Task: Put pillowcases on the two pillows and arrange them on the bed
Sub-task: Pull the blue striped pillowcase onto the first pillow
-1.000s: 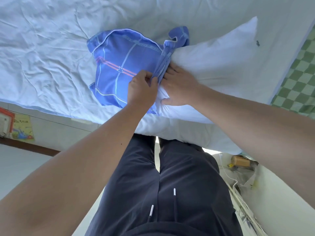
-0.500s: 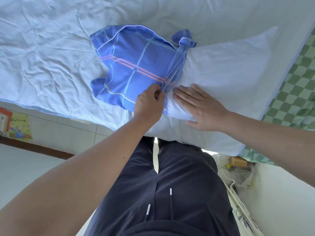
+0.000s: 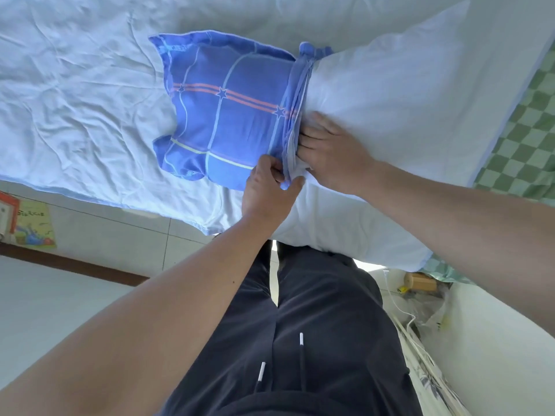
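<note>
Right now your left hand [image 3: 270,187] pinches the bunched open edge of the blue pillowcase [image 3: 228,115] between thumb and curled fingers, at the near side of the white pillow [image 3: 390,94]. Your right hand [image 3: 333,151] lies on the pillow just beside that edge, its fingertips tucked under the gathered cloth (whether they grip the cloth or only press the pillow, I cannot tell). The pillowcase covers only the left end of the pillow; the rest of the pillow is bare and stretches off to the right. Both lie on the bed [image 3: 75,100], on its wrinkled pale sheet, with the pillow's near side overhanging the bed's edge toward your dark trousers [image 3: 300,340]. A green checked cloth [image 3: 528,145] shows at the far right, beside the pillow. Down on the floor to the left a picture book [image 3: 33,226] leans by the wall.
</note>
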